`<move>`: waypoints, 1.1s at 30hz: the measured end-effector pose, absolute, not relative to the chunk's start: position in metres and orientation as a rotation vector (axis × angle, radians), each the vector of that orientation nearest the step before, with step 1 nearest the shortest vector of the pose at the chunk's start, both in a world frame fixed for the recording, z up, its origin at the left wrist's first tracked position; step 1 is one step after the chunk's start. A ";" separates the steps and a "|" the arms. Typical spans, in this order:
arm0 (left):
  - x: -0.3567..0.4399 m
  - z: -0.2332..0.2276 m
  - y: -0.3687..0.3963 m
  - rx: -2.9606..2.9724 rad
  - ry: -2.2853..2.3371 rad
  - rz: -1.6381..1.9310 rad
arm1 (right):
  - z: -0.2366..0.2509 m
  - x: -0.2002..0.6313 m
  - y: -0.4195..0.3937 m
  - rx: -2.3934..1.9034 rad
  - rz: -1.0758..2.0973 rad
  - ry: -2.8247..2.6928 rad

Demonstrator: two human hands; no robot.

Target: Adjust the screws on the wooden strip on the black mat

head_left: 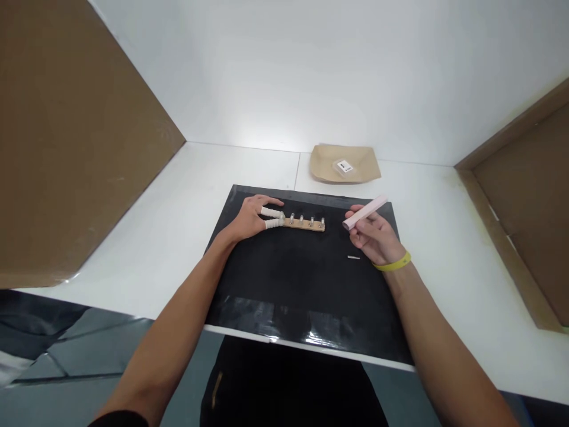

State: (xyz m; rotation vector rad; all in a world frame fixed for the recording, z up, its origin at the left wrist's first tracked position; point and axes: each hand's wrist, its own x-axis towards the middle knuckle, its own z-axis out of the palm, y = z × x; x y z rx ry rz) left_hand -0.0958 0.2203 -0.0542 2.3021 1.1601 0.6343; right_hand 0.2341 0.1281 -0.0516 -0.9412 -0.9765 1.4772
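Note:
My left hand [255,218] has white wrappings on two fingers. Those fingertips pinch the left end of a narrow wooden strip [306,225], where one of its small posts stands. Several clear or shiny little posts line the strip, which lies flat on the black mat [284,279]. In my right hand [376,237] is a pale pink stick [367,212], slanting up to the right, its near end dark and perhaps hollow. That hand is held to the right of the strip, apart from it. A short silver pin [354,257] lies on the mat by my right hand.
Behind the mat stands a brown paper tray [320,168] with a small clear labelled box [343,167] in it. The white table [169,237] extends around the mat. Brown panels [89,148] rise at the left and right, with a white wall at the back.

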 end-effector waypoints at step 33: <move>-0.095 -0.059 0.200 2.301 0.995 0.996 | -0.046 0.238 0.128 -0.965 1.427 -0.769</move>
